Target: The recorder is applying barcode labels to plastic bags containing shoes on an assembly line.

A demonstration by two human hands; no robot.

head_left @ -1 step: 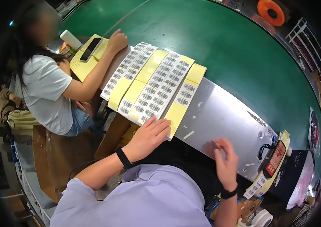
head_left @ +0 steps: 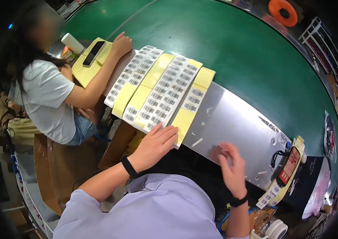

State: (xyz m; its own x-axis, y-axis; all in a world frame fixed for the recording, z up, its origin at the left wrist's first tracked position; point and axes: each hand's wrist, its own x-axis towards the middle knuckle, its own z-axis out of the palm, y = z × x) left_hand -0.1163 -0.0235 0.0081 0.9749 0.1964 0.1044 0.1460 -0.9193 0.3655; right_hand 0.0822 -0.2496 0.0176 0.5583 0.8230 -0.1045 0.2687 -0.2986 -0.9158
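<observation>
Flat on the near end of a yellow label strip (head_left: pixel 185 121) lies my left hand (head_left: pixel 155 144), fingers stretched out and holding nothing. The strip is the rightmost of several long strips on the table edge, some yellow and some white with printed barcode labels (head_left: pixel 165 95). My right hand (head_left: pixel 232 167) hovers over the metal tabletop (head_left: pixel 224 119), its fingers loosely bent and the thumb apart from them. Its fingertips are partly smeared by motion, and I make out nothing held there. Small white scraps (head_left: pixel 197 142) lie on the metal between my hands.
A co-worker (head_left: pixel 51 95) sits at the left, one arm resting beside yellow sheets (head_left: pixel 85 71) and a dark phone (head_left: pixel 94 53). A green surface (head_left: pixel 232 44) stretches beyond. At the right are a lit phone (head_left: pixel 288 167), a label strip (head_left: pixel 271 195) and a dark cap (head_left: pixel 306 179).
My right hand has shifted slightly left and up over the metal. My left hand stays on the strip, and the whole view has shifted a little.
</observation>
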